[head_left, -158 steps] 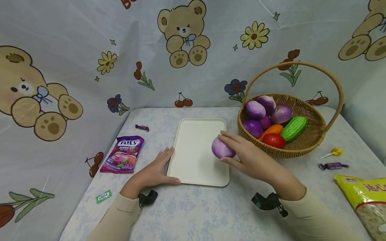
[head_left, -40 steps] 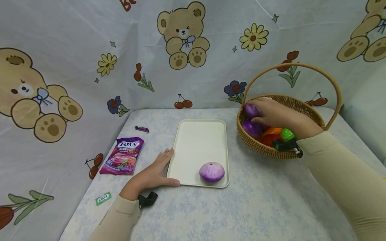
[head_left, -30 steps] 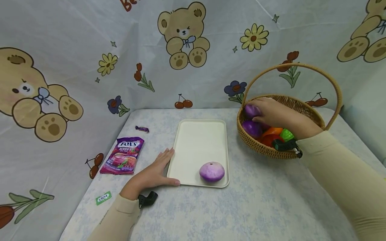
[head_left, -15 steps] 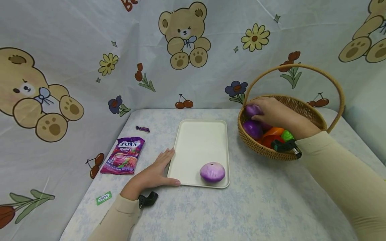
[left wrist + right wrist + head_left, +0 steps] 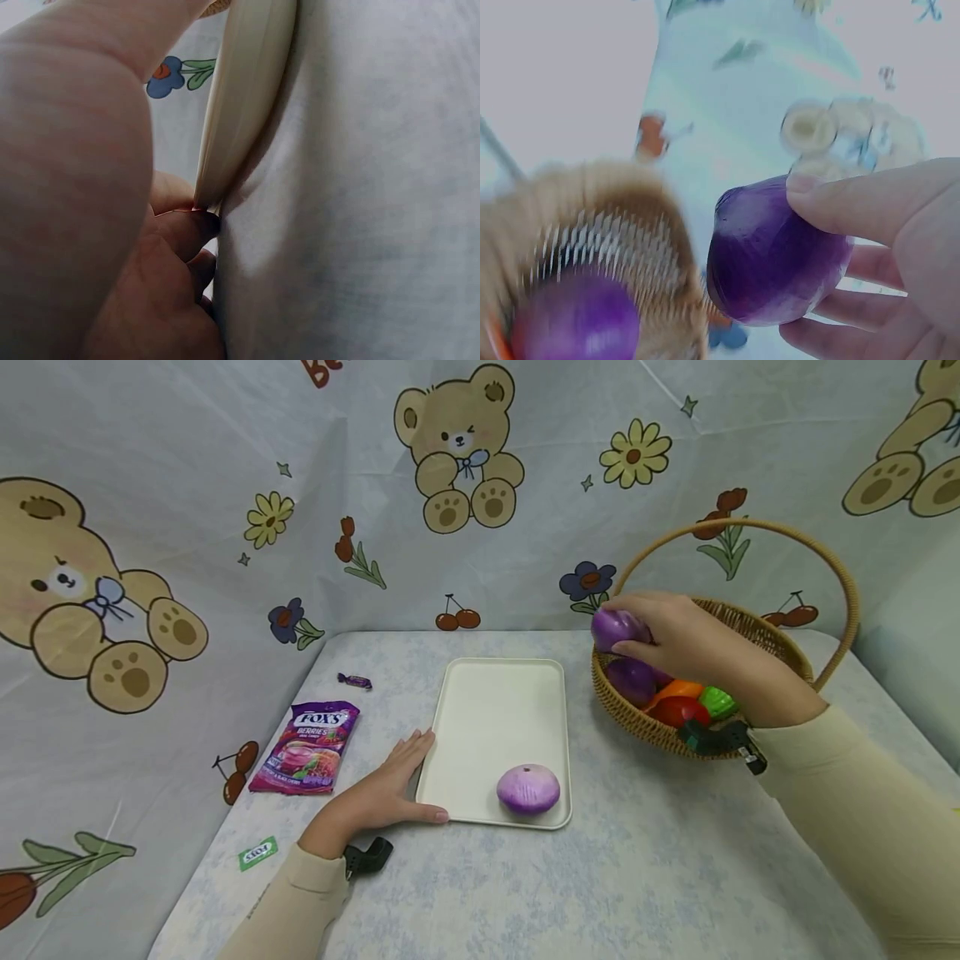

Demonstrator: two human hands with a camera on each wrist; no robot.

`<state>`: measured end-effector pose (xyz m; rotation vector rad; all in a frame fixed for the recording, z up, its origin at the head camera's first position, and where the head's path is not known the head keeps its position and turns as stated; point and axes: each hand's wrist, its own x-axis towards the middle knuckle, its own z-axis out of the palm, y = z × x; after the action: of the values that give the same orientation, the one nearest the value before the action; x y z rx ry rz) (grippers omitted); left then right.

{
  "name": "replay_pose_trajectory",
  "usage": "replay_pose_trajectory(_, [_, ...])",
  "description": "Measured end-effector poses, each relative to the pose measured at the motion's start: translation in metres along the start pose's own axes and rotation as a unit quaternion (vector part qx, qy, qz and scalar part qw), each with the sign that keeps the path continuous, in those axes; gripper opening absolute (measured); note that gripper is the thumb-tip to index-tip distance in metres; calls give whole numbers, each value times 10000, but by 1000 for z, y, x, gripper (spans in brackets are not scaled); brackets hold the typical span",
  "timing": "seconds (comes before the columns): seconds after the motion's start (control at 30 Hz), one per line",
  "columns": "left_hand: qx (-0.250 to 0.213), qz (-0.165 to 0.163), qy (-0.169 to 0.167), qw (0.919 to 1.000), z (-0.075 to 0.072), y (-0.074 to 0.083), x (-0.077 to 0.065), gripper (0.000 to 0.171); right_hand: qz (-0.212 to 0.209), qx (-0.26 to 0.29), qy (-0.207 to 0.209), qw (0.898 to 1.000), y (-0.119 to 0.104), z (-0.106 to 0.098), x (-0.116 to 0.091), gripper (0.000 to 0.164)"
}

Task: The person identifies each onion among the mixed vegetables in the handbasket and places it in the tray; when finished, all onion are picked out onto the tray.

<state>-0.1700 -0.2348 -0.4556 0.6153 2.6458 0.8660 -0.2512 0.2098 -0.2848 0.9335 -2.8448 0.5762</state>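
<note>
My right hand (image 5: 678, 631) grips a purple onion (image 5: 618, 630) between thumb and fingers, at the left rim of the wicker basket (image 5: 652, 737). The right wrist view shows the onion (image 5: 772, 251) beside the basket wall, apart from it in that view. My left hand (image 5: 386, 789) rests at the near left corner of the cream tray (image 5: 491, 718), fingers and thumb spread along its edge. In the left wrist view, fingers (image 5: 187, 229) touch the tray's rim (image 5: 240, 112). A paler purple onion (image 5: 528, 789) lies on the tray's near right corner.
The basket also holds another purple onion (image 5: 632, 682), a tomato (image 5: 678, 710), an orange vegetable (image 5: 678, 691) and a bumpy green vegetable (image 5: 717, 702). Its tall handle (image 5: 813, 539) arches overhead. A candy bag (image 5: 307, 747), a wrapped candy (image 5: 354, 681) and a green packet (image 5: 258, 853) lie left.
Earlier, my right hand set the pale onion on the tray and reached into the basket. It has now lifted a darker onion up and left to the rim. My left hand stays put.
</note>
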Motion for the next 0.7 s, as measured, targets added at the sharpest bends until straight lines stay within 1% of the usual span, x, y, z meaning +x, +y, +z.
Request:
replay_pose_trajectory(0.07, [-1, -47, -10, 10000, 0, 0, 0, 132, -193, 65, 122, 9997, -15, 4, -1, 56])
replay_pose_trajectory(0.2, [1, -57, -7, 10000, 1, 1, 0, 132, -839, 252, 276, 9958, -42, 23, -2, 56])
replay_pose_trajectory(0.3, [-17, -11, -2, 10000, 0, 1, 0, 131, -1290, 459, 118, 9905, -57, 45, 0, 53])
replay_pose_trajectory(0.37, [-45, 17, -11, 10000, 0, 1, 0, 132, -1413, 570, -95, 9883, -64, 60, 1, 52])
replay_pose_trajectory(0.47, [-54, 64, -5, 10000, 0, 1, 0, 132, -1566, 709, -370, 9844, -70, 82, 1, 50])
replay_pose_trajectory(0.57, [-57, 118, 11, 9999, 0, 0, -1, 133, -1710, 813, -477, 9807, -70, 101, 0, 47])
replay_pose_trajectory(0.7, [-52, 157, 25, 9999, -1, 0, -1, 133, -1827, 941, -592, 9769, -67, 117, -2, 45])
